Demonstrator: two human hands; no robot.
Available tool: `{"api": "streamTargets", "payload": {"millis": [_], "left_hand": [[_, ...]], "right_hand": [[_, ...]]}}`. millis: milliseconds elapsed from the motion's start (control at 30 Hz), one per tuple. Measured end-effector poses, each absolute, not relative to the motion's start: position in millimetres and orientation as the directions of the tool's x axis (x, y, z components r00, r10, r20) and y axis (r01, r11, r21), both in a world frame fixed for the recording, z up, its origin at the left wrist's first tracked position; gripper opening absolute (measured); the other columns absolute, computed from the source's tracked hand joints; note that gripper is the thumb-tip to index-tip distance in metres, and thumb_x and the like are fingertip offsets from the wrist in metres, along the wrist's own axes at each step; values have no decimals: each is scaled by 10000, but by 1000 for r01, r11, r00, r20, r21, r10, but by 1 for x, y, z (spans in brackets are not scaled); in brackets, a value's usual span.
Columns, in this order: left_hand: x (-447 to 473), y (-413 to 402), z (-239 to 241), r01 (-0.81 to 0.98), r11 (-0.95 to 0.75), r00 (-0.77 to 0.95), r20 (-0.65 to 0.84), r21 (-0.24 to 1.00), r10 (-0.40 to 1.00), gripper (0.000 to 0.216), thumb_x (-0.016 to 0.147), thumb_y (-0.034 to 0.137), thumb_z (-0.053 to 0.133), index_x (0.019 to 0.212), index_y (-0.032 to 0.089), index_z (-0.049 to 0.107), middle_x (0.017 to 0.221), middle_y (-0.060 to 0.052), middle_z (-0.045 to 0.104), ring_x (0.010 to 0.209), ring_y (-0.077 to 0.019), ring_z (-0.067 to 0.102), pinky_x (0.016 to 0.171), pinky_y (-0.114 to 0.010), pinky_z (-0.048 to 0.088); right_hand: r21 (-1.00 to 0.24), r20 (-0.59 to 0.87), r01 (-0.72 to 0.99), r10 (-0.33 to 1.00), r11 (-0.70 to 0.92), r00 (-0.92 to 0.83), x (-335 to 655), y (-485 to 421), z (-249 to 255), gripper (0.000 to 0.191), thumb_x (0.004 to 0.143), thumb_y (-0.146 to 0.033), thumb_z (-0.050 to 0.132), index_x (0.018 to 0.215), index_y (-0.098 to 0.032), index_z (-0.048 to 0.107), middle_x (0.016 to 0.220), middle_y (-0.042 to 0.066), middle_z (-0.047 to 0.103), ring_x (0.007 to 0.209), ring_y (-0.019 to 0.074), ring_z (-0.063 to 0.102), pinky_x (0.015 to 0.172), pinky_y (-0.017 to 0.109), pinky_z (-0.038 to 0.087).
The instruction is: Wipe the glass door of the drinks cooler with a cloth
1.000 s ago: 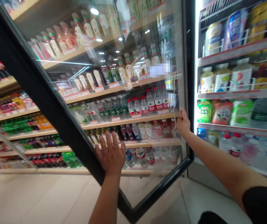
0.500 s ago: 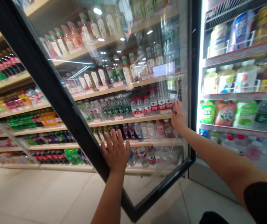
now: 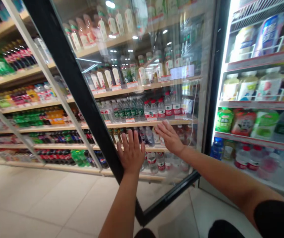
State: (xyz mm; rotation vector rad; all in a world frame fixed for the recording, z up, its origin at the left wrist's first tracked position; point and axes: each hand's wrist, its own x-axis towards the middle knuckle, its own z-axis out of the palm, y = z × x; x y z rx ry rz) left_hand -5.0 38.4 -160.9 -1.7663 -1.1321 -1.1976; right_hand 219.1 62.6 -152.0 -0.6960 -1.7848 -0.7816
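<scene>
A glass cooler door (image 3: 156, 49) with a black frame (image 3: 82, 96) stands swung out in front of me. My left hand (image 3: 131, 152) lies flat on the glass beside the black frame, fingers spread. My right hand (image 3: 169, 136) also rests flat against the glass a little to the right, fingers stretched out. Neither hand holds anything. Through the glass I see shelves of bottled drinks (image 3: 156, 107).
The open cooler (image 3: 258, 105) at right holds lit shelves of bottles and cans. Long wooden store shelves (image 3: 25, 107) full of drinks run along the left. Pale tiled floor (image 3: 45, 205) spreads below.
My right hand left the door's right edge and moved left onto the glass, now lying flat. The door has swung to the right, and my left hand stayed pressed on it.
</scene>
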Motion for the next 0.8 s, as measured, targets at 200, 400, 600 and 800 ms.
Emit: {"api": "streamTargets", "payload": {"millis": [200,400,600,800], "left_hand": [[-6,40,-162,918,-393,183,942,-60,282,691,945,342,520,1547,209,206,1569,-164,300,1491,-315,189,1205,-610,126],[-5,41,-164,903,-427,168,950,-41,264,642,954,350,504,1533,213,262,1560,-144,336,1492,-295,193,1218,-589,91],[-7,44,-164,906,-422,169,945,-37,280,628,967,366,478,1534,214,255,1561,-141,332,1488,-298,211,1218,-580,89],[-8,45,-165,905,-421,179,949,-56,259,681,961,359,499,1550,222,187,1557,-152,332,1483,-292,226,1221,-574,82]], "right_hand": [[151,949,767,127,624,-290,188,58,-118,606,981,-77,335,1533,-324,299,1529,10,454,1510,189,213,1237,496,290],[245,927,744,74,621,-367,160,54,-109,637,995,-108,372,1563,-333,190,1518,19,472,1517,175,191,1247,466,273],[217,935,783,107,583,-339,132,54,-65,558,1009,-144,344,1538,-315,288,1562,-16,402,1529,166,134,1268,460,226],[377,844,749,130,545,-520,138,52,-59,492,1018,-195,382,1496,-312,375,1566,-51,397,1529,157,133,1272,406,210]]}}
